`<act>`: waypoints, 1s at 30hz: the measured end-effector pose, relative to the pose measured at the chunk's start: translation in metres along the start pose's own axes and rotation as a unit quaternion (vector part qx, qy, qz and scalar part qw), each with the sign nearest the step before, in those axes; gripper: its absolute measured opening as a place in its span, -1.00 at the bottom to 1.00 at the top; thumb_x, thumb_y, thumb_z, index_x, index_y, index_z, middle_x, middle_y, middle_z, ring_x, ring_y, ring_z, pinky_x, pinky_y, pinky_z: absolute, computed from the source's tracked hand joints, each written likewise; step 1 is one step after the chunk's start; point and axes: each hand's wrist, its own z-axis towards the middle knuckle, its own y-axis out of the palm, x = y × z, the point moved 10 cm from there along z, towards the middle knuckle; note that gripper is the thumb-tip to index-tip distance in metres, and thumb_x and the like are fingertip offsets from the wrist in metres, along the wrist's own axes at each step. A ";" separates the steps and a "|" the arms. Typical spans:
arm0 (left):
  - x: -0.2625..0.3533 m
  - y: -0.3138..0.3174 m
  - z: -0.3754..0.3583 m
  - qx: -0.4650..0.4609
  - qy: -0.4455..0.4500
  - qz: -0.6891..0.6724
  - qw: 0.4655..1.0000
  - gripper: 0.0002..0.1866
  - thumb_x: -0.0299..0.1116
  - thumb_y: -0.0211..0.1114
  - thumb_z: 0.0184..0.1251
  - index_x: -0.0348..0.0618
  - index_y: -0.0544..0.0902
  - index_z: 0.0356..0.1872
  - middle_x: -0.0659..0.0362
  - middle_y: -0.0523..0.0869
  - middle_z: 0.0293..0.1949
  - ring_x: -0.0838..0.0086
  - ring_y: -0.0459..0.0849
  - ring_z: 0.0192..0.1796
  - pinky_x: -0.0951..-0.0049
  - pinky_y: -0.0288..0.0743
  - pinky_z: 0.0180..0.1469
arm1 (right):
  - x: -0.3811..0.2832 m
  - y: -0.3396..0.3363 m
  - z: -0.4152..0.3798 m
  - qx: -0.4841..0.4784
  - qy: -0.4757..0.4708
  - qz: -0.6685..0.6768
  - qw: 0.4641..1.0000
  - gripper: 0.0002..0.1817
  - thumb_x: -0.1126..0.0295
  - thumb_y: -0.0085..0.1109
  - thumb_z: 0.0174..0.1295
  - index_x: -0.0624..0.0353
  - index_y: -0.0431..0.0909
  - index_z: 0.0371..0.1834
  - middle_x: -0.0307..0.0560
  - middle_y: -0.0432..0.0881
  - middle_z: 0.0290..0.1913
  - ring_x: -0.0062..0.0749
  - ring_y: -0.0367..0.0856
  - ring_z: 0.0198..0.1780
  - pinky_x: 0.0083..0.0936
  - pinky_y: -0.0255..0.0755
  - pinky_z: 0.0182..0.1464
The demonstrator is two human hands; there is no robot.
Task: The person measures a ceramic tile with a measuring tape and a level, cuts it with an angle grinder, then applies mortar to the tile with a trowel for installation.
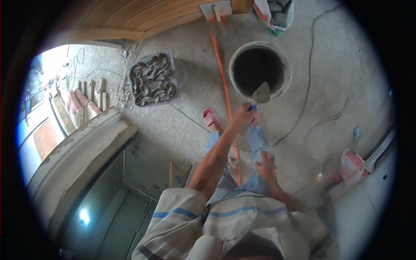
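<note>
My left hand (244,116) is wrapped round the blue handle of a pointed trowel (261,92). The trowel's grey blade overlaps the near rim of a round bucket (282,92) with a dark inside. My right hand (266,164) holds nothing and lies on my right knee, its fingers apart on the blue jeans. To the left, a heap of wet grey mortar (151,80) sits on a square sheet on the floor.
An orange pole (222,78) runs along the floor beside my feet. At the top lie a plastering float (216,9) and a white bag (277,17). A dark cable (308,80) crosses the floor on the right. Wood pieces (82,102) stand at left, near a ledge (82,149).
</note>
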 end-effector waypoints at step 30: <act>0.030 -0.040 0.166 0.019 0.059 0.462 0.885 -0.63 -0.34 0.21 0.17 -0.37 0.49 -0.04 -0.24 0.69 -0.24 -0.18 0.64 -0.09 0.02 0.51 -0.01 | -0.122 -0.271 0.279 0.345 -0.250 0.404 0.810 -0.25 -0.19 -0.43 0.46 0.26 0.41 0.29 0.22 0.47 0.15 -0.01 0.38 0.19 -0.23 0.16 0.31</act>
